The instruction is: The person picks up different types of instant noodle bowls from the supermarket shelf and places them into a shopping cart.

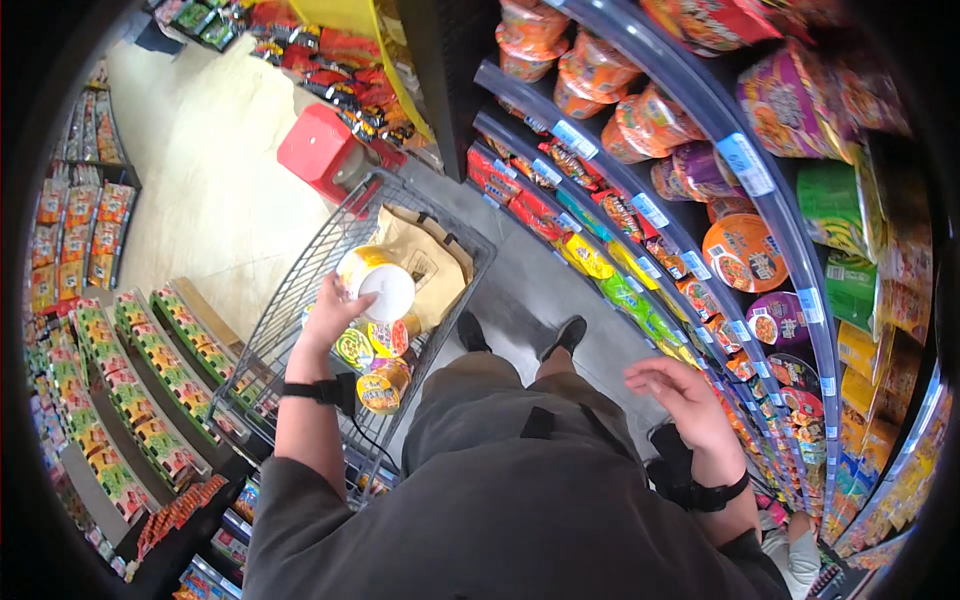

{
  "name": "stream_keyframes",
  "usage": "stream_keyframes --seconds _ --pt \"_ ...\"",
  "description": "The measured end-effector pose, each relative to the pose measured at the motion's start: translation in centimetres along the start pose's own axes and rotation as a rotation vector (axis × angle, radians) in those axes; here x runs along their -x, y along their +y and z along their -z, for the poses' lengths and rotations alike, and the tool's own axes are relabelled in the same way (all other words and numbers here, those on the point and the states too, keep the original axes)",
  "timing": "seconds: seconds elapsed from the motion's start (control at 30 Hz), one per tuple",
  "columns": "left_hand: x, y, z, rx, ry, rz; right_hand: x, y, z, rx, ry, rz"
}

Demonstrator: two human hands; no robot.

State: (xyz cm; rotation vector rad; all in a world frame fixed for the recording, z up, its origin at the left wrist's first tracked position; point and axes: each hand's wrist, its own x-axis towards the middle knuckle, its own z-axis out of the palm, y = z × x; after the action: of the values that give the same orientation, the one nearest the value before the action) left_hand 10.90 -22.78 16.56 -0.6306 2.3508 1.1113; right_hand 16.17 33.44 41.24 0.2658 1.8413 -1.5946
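My left hand [334, 311] grips an instant-noodle tub [386, 294] with a yellow patterned side and a white end, holding it over a wire shopping cart [259, 326]. Beside the tub, a brown paper bag [439, 274] stands in the cart. Several noodle cups lie near the bag, among them a green one [352, 349], a red and yellow one [388, 339] and a yellow-orange one [379, 391]. On the other side of my body, my right hand [675, 394] hangs with nothing in it, fingers loosely bent, near the shelf of packaged noodles [750, 382].
Curved-looking shelf rails [652, 210] with price tags run along the right, carrying noodle tubs and packets. A red plastic stool [319, 150] stands past the cart. Stepped racks of boxed goods [112, 397] line the left. Part of another person [799, 555] shows at lower right.
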Motion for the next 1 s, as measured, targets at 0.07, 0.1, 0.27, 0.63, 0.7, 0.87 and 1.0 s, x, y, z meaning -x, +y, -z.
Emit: stream_keyframes --seconds 0.07,0.1,0.27,0.63,0.7,0.87,1.0 --pt "5.0 10.0 0.5 0.199 -0.103 -0.108 -0.2 -0.2 1.4 -0.028 -0.06 0.085" --pt "7.1 13.5 0.2 0.302 -0.161 -0.173 -0.3 -0.2 2.0 -0.034 -0.053 0.11" --pt "17.0 28.2 -4.7 0.36 -0.162 -0.781 0.4 -0.6 4.3 -0.52 -0.275 0.019" --pt "24.8 43.2 -19.2 -0.327 -0.132 -1.799 10.7 3.9 15.1 -1.01 -0.165 0.207" --pt "25.8 44.8 -21.5 -0.301 -0.224 -1.855 13.2 4.7 17.0 -0.894 -0.031 0.336" --pt "30.2 50.3 -26.4 -0.254 -0.496 -1.779 19.5 6.7 20.4 -0.775 0.118 0.505" --pt "33.2 54.0 -30.2 -0.195 -0.6 -1.786 24.7 6.9 22.9 -0.654 0.108 0.516"
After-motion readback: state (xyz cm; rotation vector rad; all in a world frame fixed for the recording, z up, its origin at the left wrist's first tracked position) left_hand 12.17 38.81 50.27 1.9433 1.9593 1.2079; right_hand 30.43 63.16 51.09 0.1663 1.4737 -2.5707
